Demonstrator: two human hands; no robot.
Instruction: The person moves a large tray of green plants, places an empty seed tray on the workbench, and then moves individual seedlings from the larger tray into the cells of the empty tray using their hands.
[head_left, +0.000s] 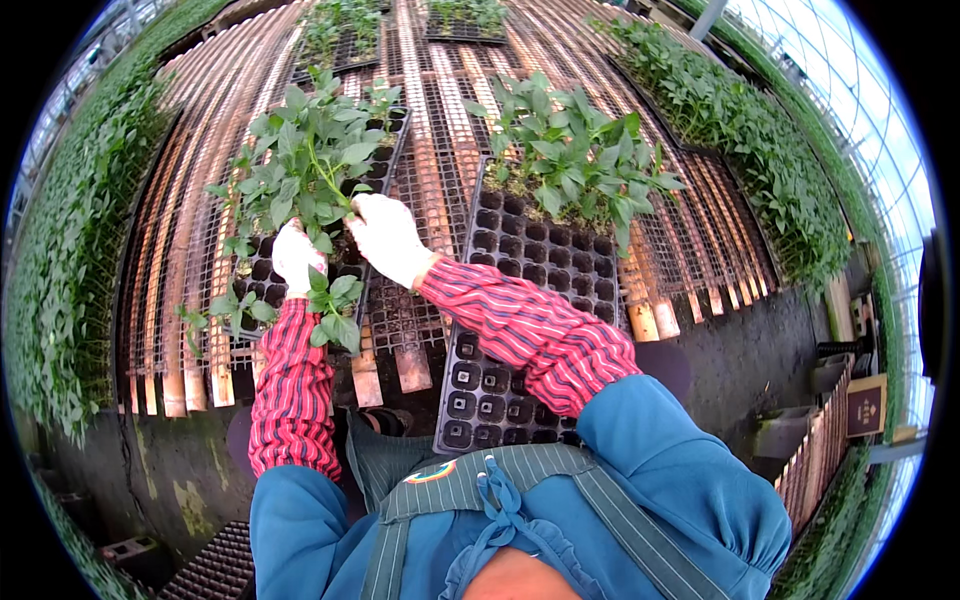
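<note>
My left hand (298, 256), in a white glove, is low among the leaves over the left black plug tray (386, 161). Leaves hide its fingertips, so I cannot tell whether it grips anything. My right hand (390, 234), also gloved, pinches the pale green stem of a leafy seedling (330, 176) just right of the left hand. More seedlings stand around both hands in that tray, and a few leaves (337, 307) hang by my left wrist. Under my right forearm lies a second plug tray (536, 255), its near cells without plants and seedlings (570, 146) crowded at its far end.
The trays rest on a slatted bench (442, 217) covered with mesh, its pole ends facing me. Dense seedling beds stand at left (82, 247) and right (750, 150). Further trays (465, 30) sit at the back. A stack of plug trays (214, 566) lies low at left.
</note>
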